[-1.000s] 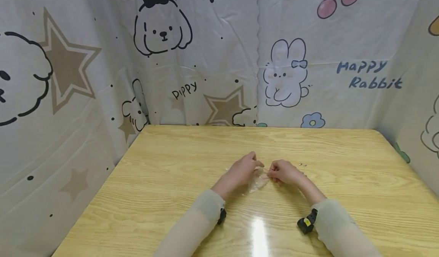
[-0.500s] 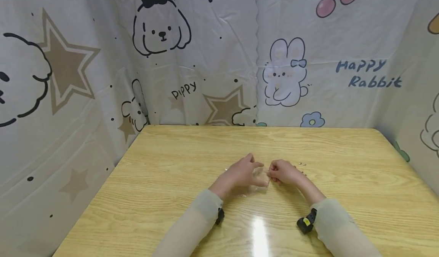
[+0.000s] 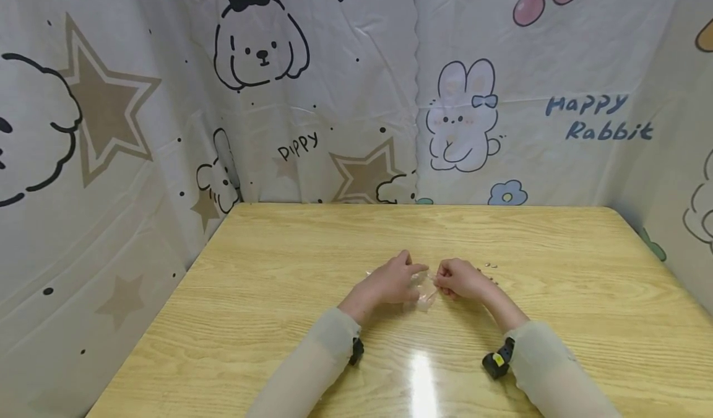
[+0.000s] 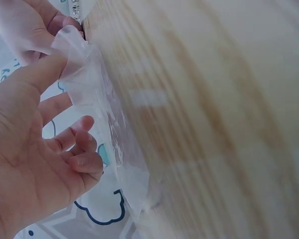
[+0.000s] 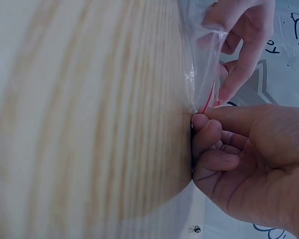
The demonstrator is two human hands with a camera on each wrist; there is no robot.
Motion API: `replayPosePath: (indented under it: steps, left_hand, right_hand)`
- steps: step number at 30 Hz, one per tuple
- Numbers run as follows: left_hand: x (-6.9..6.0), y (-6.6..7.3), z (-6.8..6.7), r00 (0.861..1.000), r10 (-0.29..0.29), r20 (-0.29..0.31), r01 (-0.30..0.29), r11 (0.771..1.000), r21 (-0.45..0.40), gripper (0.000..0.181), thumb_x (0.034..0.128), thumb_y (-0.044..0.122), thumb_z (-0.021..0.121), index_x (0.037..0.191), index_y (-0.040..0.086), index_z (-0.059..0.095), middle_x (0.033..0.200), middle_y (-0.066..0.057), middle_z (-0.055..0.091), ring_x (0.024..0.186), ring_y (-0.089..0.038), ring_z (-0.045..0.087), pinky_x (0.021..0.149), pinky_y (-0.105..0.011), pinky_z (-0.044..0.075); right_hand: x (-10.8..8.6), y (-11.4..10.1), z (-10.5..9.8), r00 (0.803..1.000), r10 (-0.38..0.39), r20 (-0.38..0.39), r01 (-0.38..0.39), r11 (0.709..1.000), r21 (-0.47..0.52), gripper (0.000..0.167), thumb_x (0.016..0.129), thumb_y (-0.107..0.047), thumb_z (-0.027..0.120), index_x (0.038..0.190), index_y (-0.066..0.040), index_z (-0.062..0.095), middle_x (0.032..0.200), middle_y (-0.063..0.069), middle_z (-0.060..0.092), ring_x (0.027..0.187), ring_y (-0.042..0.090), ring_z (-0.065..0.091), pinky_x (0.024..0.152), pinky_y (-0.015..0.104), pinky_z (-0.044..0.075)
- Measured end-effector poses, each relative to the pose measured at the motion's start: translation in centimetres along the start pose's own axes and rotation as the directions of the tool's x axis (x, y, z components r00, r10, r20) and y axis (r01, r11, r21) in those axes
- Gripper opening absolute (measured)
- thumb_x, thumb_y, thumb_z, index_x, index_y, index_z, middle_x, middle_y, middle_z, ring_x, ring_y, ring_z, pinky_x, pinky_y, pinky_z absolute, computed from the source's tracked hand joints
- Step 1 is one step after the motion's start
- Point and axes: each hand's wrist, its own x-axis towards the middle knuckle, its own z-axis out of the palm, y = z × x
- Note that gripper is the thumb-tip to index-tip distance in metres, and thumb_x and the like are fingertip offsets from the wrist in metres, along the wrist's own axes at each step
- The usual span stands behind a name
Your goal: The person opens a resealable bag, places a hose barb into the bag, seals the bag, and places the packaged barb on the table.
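A pale patterned cloth (image 3: pixel 345 83) fills the back and sides, with the wooden table (image 3: pixel 267 282) before it. Two long sleeves (image 3: pixel 557 368) reach in over the near edge, in much the same place as half a second ago. The left hand (image 3: pixel 387 283) is loosely spread at the left of the bag, one digit against the plastic and the others half bent; its thumb, which stretched toward the right hand half a second ago, is now drawn back, so more of the bag shows between the hands. The right hand (image 3: pixel 461 278) has hardly moved and pinches the bag's edge between thumb and forefinger, the other fingers curled in. The clear plastic bag (image 3: pixel 426 293) is at the table's middle, between the hands, crumpled and shiny, its far part hidden under the left hand. A black device (image 3: pixel 497 363) sits at the right wrist. A thin red strip (image 5: pixel 209 97) runs along the bag to the pinching fingertips. Small bits (image 3: pixel 494 266) lie just beyond the right hand, as they did earlier.
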Motion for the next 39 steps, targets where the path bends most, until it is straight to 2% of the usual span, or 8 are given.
replayPosePath:
  steps: [4,8,17,20,23,28,33,39]
  left_hand:
    - [-0.05,-0.13,-0.02,0.999,0.04,-0.013,-0.04,0.999,0.015,0.053,0.0937,0.015,0.06,0.145,0.023,0.049,0.11,-0.003,0.041,0.084,-0.012,0.043,0.067,-0.021,0.039]
    - [-0.12,-0.26,0.09,0.996,0.071,-0.045,-0.07,0.997,0.034,0.051,0.0936,0.007,0.06,0.142,0.021,0.053,0.11,-0.004,0.043,0.084,-0.011,0.043,0.068,-0.02,0.04]
    - [0.01,-0.42,0.02,0.995,0.075,-0.06,-0.075,0.997,0.003,0.049,0.0926,-0.004,0.057,0.136,0.02,0.06,0.107,-0.004,0.045,0.083,-0.01,0.042,0.067,-0.018,0.039]
    - [0.15,-0.54,0.15,0.995,0.076,-0.059,-0.076,0.997,-0.004,0.04,0.0972,0.006,0.056,0.135,0.02,0.06,0.107,-0.004,0.046,0.083,-0.009,0.042,0.067,-0.018,0.039]
    - [0.29,-0.66,0.28,0.995,0.083,-0.056,-0.084,0.996,-0.006,0.034,0.1021,0.027,0.052,0.135,0.02,0.061,0.106,-0.004,0.048,0.085,-0.009,0.041,0.07,-0.019,0.04]
    - [0.35,-0.81,0.36,0.998,0.063,-0.015,-0.064,0.996,-0.06,0.053,0.0972,0.053,0.051,0.139,0.021,0.056,0.102,-0.002,0.045,0.085,-0.01,0.038,0.072,-0.021,0.038]
    - [0.18,-0.85,0.29,0.999,0.05,0.019,-0.048,0.996,-0.075,0.066,0.088,0.057,0.064,0.143,0.022,0.051,0.102,0.0,0.038,0.081,-0.01,0.037,0.071,-0.021,0.037]
    - [0.03,-0.57,0.35,0.999,0.047,0.002,-0.047,0.997,-0.063,0.073,0.0805,0.056,0.072,0.142,0.022,0.052,0.105,0.0,0.037,0.082,-0.01,0.04,0.07,-0.021,0.038]
  right_hand:
    - [0.0,0.12,0.0,1.0,-0.004,0.0,0.004,1.0,-0.003,0.018,0.099,-0.008,0.054,0.082,-0.002,0.056,0.066,0.003,0.054,0.056,0.012,0.048,0.055,0.026,0.041]
    - [-0.05,0.17,0.0,1.0,-0.009,0.002,0.009,1.0,-0.001,0.017,0.099,-0.008,0.054,0.083,-0.001,0.056,0.066,0.004,0.054,0.056,0.012,0.048,0.055,0.026,0.041]
    - [-0.07,0.06,-0.21,1.0,-0.009,0.0,0.009,1.0,-0.016,0.017,0.099,-0.008,0.054,0.083,-0.002,0.056,0.066,0.004,0.055,0.056,0.012,0.048,0.055,0.025,0.041]
    - [-0.09,-0.06,-0.2,1.0,-0.008,-0.002,0.008,1.0,-0.019,0.017,0.098,-0.008,0.055,0.083,-0.002,0.056,0.067,0.004,0.055,0.056,0.011,0.048,0.055,0.025,0.041]
    - [-0.15,-0.17,-0.15,1.0,-0.016,0.001,0.016,1.0,-0.025,0.016,0.098,-0.008,0.055,0.083,-0.001,0.057,0.067,0.004,0.056,0.056,0.011,0.048,0.055,0.025,0.04]
    - [-0.3,-0.29,-0.07,1.0,-0.022,0.008,0.022,0.999,-0.029,0.016,0.098,-0.007,0.054,0.085,0.0,0.057,0.067,0.005,0.056,0.056,0.012,0.048,0.055,0.025,0.04]
    - [-0.33,-0.28,0.0,1.0,-0.028,-0.002,0.028,0.999,-0.042,0.016,0.098,-0.007,0.054,0.084,0.0,0.056,0.067,0.004,0.056,0.057,0.011,0.048,0.056,0.025,0.041]
    - [-0.21,-0.16,0.03,1.0,-0.016,-0.008,0.016,0.999,-0.047,0.016,0.097,-0.007,0.055,0.083,-0.001,0.056,0.068,0.004,0.056,0.057,0.012,0.049,0.056,0.025,0.041]
